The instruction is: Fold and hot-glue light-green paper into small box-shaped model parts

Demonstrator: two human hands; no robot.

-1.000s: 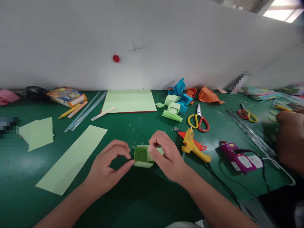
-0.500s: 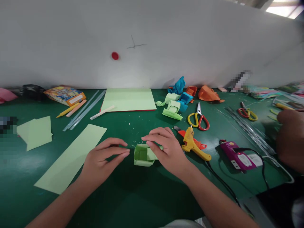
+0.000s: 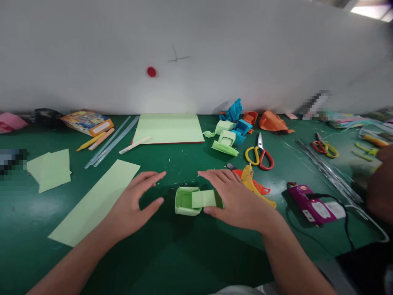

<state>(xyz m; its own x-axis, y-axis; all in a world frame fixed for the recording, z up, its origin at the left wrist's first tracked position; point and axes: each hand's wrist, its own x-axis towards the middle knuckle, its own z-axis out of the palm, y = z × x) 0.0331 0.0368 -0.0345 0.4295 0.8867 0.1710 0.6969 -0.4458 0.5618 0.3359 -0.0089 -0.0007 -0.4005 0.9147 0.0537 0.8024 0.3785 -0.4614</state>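
A small light-green folded paper box [image 3: 186, 212] stands in front of me on the green table, with a green paper strip [image 3: 204, 199] lying across its right side. To the left of the box my left hand [image 3: 130, 207] hovers apart from it, thumb and fingers spread, nothing between them. My right hand [image 3: 241, 199] arches over the right end of the paper piece with its fingers stretched out. Its thumb lies close to the front edge; whether it touches cannot be made out. That hand hides part of the right end.
A yellow glue gun [image 3: 251, 184] lies right of my right hand, its cable near a purple power strip [image 3: 315, 205]. Scissors [image 3: 260, 153] lie behind. Green paper strip [image 3: 95, 205] at left; folded paper pieces [image 3: 227, 138] at back. Another person's hand [image 3: 380, 184] is far right.
My right hand has shifted right and opened wider, uncovering more of the green paper strip. My left hand's thumb has spread away from its fingers. The other person's hand has moved right.
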